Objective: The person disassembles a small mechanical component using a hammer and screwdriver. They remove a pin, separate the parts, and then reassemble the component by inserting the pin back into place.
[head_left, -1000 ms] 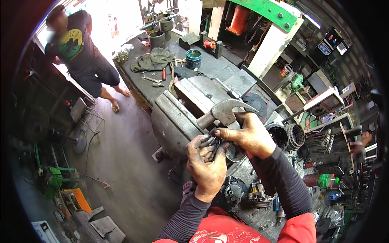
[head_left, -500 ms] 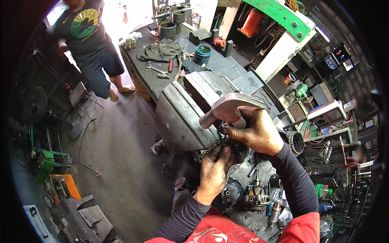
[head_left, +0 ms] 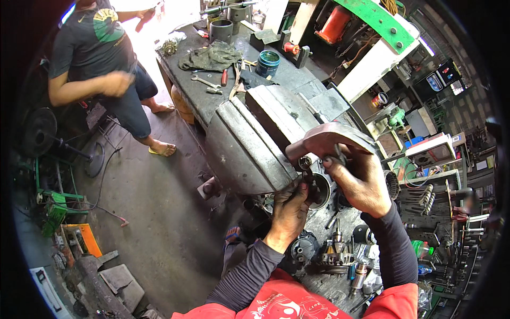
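Note:
My right hand [head_left: 364, 183] grips a curved grey cast metal housing [head_left: 330, 139] from its right end, with the thumb toward its underside. The housing is held above the right side of a large bench vise [head_left: 241, 154]. Just below the housing, my left hand [head_left: 288, 215] has its fingers closed around a small dark metal part [head_left: 307, 174]. The upper end of that part, with a round opening, lies close under the housing; its lower end is hidden by my fingers. Behind my left fingertips is a hollow metal cylinder [head_left: 323, 192].
Disassembled motor parts [head_left: 336, 254] stand on the bench near me. The far bench holds a wrench [head_left: 205, 81], a red-handled tool [head_left: 224, 77], a rag [head_left: 211, 56] and a blue tin [head_left: 268, 64]. At left, another person [head_left: 101, 58] stands barefoot on the floor.
Both my hands have moved slightly to the right, carrying the housing and the small part. The other person has shifted, with both arms now in view.

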